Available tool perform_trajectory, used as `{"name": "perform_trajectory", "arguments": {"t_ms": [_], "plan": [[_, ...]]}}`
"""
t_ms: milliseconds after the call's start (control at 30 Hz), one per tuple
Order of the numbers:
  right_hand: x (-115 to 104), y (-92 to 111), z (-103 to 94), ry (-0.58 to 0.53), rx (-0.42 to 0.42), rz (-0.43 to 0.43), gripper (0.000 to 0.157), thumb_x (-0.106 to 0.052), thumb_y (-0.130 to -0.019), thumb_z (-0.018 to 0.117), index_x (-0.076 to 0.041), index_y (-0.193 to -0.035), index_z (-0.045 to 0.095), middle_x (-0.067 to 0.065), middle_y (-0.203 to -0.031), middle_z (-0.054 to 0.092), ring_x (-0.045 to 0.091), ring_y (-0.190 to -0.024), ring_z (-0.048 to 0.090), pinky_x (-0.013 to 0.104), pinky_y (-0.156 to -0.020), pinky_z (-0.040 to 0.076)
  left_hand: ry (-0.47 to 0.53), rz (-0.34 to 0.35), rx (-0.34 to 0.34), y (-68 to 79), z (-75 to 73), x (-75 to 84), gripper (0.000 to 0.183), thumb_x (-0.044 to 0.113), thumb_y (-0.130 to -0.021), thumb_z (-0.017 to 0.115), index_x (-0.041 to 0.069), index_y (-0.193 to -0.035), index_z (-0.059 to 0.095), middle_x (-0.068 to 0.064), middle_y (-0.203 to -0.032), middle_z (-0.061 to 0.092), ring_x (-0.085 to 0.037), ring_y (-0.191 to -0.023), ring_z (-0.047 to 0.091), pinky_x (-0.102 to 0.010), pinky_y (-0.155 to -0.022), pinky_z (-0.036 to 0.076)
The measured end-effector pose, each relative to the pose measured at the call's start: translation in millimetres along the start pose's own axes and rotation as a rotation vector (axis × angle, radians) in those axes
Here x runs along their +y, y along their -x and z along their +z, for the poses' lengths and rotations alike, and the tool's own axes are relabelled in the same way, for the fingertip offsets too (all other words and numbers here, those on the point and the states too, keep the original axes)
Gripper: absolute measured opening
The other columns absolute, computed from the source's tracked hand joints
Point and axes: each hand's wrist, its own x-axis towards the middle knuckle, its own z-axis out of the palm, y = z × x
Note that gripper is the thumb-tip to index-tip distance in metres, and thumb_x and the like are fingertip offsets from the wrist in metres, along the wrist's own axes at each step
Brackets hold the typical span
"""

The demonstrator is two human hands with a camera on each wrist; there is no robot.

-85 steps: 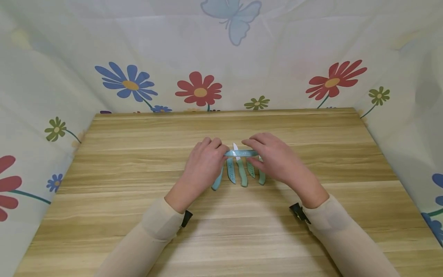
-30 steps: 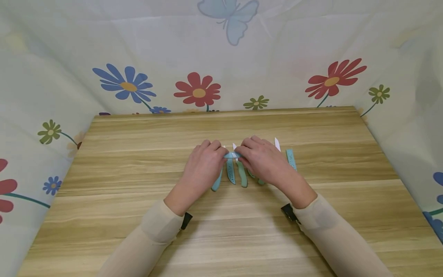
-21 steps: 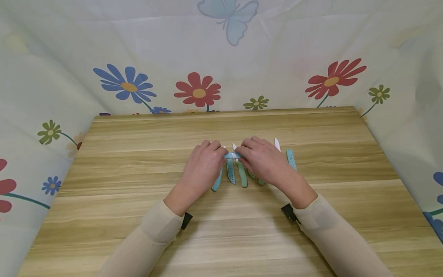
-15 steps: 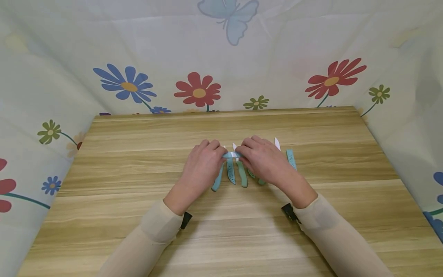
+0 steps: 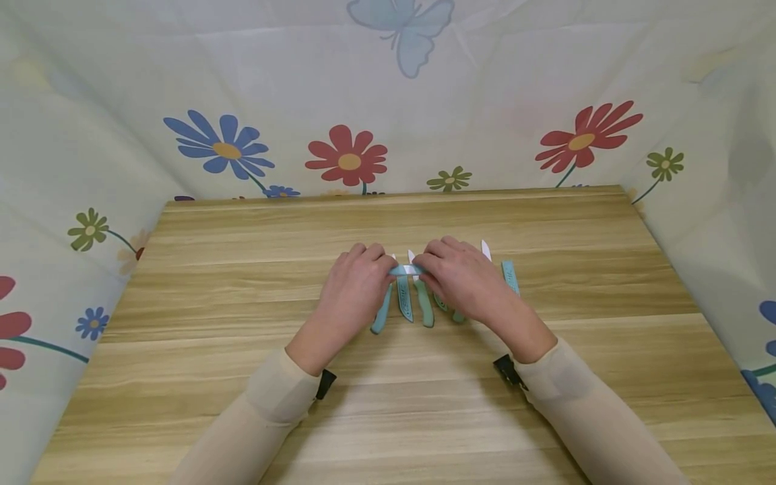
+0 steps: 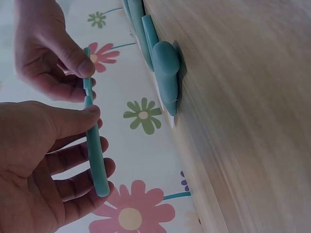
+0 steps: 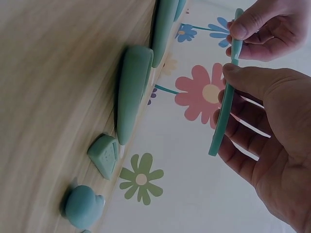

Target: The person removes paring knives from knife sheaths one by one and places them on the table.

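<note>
My left hand pinches the blue-green handle of a small knife between thumb and fingers, held level above the table. My right hand pinches a slim blue-green blade sheath in line with it. Between the hands a short stretch of white blade shows in the head view. Below lie a blue knife, a blue sheath, and a green knife. A green sheath and another green knife are partly hidden by my right hand.
Right of my right hand lie a white blade, its handle hidden, and a blue sheath. The wood-grain table meets a flower-printed cloth at its back and sides.
Since the oldest frame my right hand moved left and took hold of the sheath, uncovering the white blade and blue sheath at right. Over the last second both hands have stayed nearly still.
</note>
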Motion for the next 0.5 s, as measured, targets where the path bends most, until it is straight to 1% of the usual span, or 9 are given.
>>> {"name": "perform_trajectory", "arguments": {"t_ms": [500], "plan": [[1.3, 0.0, 0.4, 0.007, -0.007, 0.001, 0.025, -0.015, -0.096, 0.081, -0.003, -0.118, 0.077, 0.007, -0.107, 0.071, 0.027, -0.098, 0.064, 0.039, -0.086, 0.056, 0.002, 0.002, 0.011, 0.6, 0.6, -1.2, 0.018, 0.019, -0.097, 0.081, 0.01, -0.112, 0.079, -0.003, -0.099, 0.067, -0.023, -0.087, 0.057, -0.033, -0.071, 0.05]]}}
